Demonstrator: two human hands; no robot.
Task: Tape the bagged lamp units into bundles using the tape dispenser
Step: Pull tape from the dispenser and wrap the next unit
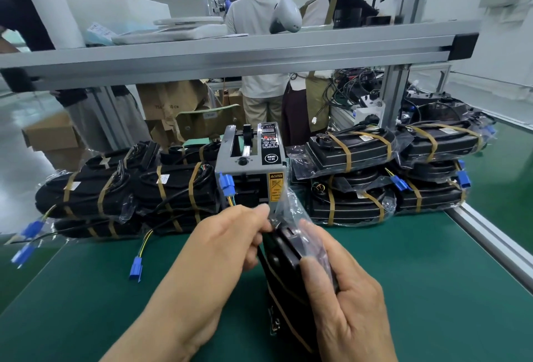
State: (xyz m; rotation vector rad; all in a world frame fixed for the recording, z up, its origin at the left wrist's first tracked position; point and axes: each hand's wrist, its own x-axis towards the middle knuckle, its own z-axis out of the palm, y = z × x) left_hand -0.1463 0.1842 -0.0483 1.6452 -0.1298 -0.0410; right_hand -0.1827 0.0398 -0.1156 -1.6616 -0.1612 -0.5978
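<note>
A black lamp unit in a clear plastic bag [284, 252] stands on edge on the green mat, right in front of me. My left hand [227, 243] pinches the bag's loose top by the grey tape dispenser [253, 162]. My right hand [343, 295] grips the unit's right side, thumb across its upper edge. Tan tape strips cross the unit's lower part. The dispenser stands just behind the hands, with a caution label facing me.
Taped bundles of bagged lamp units are stacked left [127, 188] and right [383, 177] of the dispenser, with blue connectors [135, 270] trailing on wires. An aluminium shelf rail [230, 56] runs overhead. The table's metal edge [496, 243] lies right. People stand beyond the bench.
</note>
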